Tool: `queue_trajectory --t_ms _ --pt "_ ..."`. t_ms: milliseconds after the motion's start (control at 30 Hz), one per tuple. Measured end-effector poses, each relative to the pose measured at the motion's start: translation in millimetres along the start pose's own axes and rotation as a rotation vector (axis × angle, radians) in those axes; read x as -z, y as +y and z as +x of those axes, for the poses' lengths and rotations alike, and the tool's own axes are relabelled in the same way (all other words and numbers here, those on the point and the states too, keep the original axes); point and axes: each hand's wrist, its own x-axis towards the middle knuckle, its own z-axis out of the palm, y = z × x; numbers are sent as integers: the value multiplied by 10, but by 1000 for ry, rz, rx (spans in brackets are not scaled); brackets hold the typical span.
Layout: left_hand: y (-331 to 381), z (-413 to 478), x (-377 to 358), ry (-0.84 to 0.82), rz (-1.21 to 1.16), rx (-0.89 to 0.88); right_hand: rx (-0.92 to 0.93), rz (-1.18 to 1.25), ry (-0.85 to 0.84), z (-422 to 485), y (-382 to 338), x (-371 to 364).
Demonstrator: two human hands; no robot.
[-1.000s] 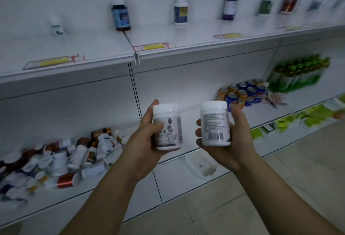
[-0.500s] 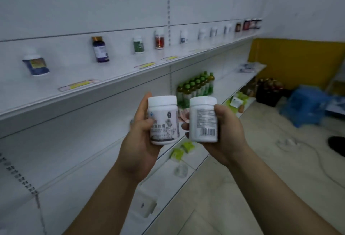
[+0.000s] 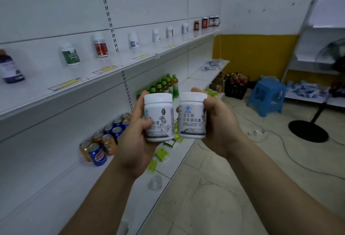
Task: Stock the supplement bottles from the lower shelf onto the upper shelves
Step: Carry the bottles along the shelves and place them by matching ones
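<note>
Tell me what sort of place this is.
Probably a small shop being stocked: long white metal shelving with yellow price-tag strips, supplement bottles spaced along the upper shelf, and soda cans and green-capped drink bottles grouped lower down.

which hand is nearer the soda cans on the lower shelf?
Left. The left hand is just right of the soda cans; the right hand is farther right, beyond both white bottles.
</note>
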Motion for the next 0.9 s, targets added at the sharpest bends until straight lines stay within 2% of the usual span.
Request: queue_trajectory --t_ms 167,267,367,500,733,900 --pt "-15 398 90 -67 33 9 64 -40 6 330 11 80" --pt "-7 675 195 -106 -24 -4 62 -47 32 597 8 137" --pt "-21 991 336 -118 14 5 41 -78 34 844 3 227" --pt "-191 1452 420 -80 176 13 67 -317 28 1179 -68 408" --pt "-551 2649 147 -101 221 -45 203 -463 80 2188 -602 1087" --pt "-756 3701 -157 -30 282 -136 269 -543 16 3109 -1252 1669"
